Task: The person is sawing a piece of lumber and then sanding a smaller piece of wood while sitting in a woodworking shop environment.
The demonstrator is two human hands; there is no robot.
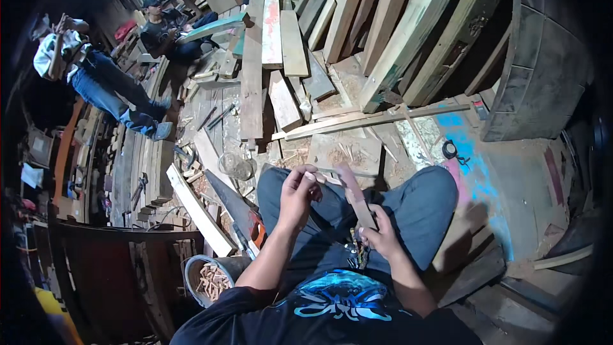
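Observation:
I sit cross-legged with both hands over my lap. My left hand (pixel 299 197) pinches a small pale piece of wood (pixel 329 179) between thumb and fingers. My right hand (pixel 381 235) grips the lower end of a flat narrow bar (pixel 353 193), reddish brown at its top and paler toward the hand; its exact kind I cannot make out. The bar's top end is close to the pale piece; whether they touch is unclear. In front of my legs lies a flat board (pixel 345 155) with thin wooden sticks and shavings on it.
A handsaw (pixel 237 203), a clear jar (pixel 235 166) and a bucket (pixel 193 281) of wooden pieces stand at my left. A tape measure (pixel 449 149) lies right. Thick beams (pixel 418 32) lean ahead. One person (pixel 102 76) stands far left; another (pixel 167 32) sits beyond.

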